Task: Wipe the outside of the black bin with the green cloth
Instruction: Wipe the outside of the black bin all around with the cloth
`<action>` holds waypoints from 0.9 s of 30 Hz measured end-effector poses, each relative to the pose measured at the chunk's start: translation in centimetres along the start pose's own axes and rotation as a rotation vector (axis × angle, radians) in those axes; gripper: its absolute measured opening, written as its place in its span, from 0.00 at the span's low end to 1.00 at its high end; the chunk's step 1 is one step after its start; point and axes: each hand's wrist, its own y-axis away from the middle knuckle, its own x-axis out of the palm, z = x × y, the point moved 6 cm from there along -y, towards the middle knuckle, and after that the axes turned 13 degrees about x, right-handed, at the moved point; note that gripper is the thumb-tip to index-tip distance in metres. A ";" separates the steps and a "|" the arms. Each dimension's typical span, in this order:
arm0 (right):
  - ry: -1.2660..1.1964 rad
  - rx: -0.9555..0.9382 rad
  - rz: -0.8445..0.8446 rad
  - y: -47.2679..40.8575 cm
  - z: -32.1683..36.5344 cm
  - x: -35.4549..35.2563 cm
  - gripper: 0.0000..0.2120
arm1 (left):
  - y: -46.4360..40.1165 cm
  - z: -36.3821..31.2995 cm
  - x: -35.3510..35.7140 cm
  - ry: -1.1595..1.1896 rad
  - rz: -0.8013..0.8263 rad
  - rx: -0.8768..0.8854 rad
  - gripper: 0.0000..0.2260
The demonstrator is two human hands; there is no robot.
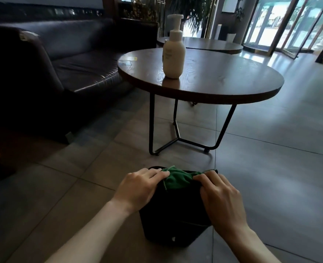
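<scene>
The black bin (pixel 173 223) stands on the tiled floor at the bottom centre of the head view. A green cloth (pixel 176 178) lies bunched across its top. My left hand (pixel 137 188) rests on the bin's left top edge, fingertips pinching the cloth's left end. My right hand (pixel 221 196) lies over the right top edge, its fingers gripping the cloth's right end. The bin's rim and inside are mostly hidden under my hands and the cloth.
A round wooden table (pixel 223 80) on thin black legs stands just beyond the bin, with a cream pump bottle (pixel 173 57) on it. A dark leather sofa (pixel 61 59) fills the left side. A second round table (pixel 210 44) and glass doors (pixel 289 25) lie further back.
</scene>
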 end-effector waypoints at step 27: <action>0.013 0.006 0.002 11.6 -8.1 1.3 0.19 | 7.3 -5.1 12.2 -0.133 0.158 0.011 0.40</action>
